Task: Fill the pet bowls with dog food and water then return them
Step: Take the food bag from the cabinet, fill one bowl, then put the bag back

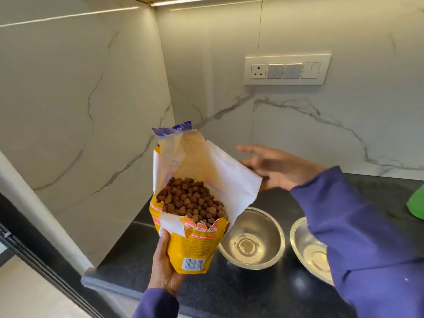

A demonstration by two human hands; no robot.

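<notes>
My left hand [163, 262] grips the bottom of a yellow dog food bag [195, 246], held upright above the black countertop [142, 244]. The bag's torn top is open and brown kibble [190, 200] fills it. Two steel bowls stand on the counter to the right of the bag: one [252, 242] just beside it, the other [307, 249] partly hidden by my right sleeve. Both look empty. My right hand [275, 166] hovers above and behind the bowls, fingers straight and spread, holding nothing, a little right of the bag's opened flap.
Marble-look walls close the counter at the back and left. A white switch and socket plate [286, 70] sits on the back wall. A green object [416, 203] shows at the right edge. The counter's front edge and corner lie at lower left, with floor beyond.
</notes>
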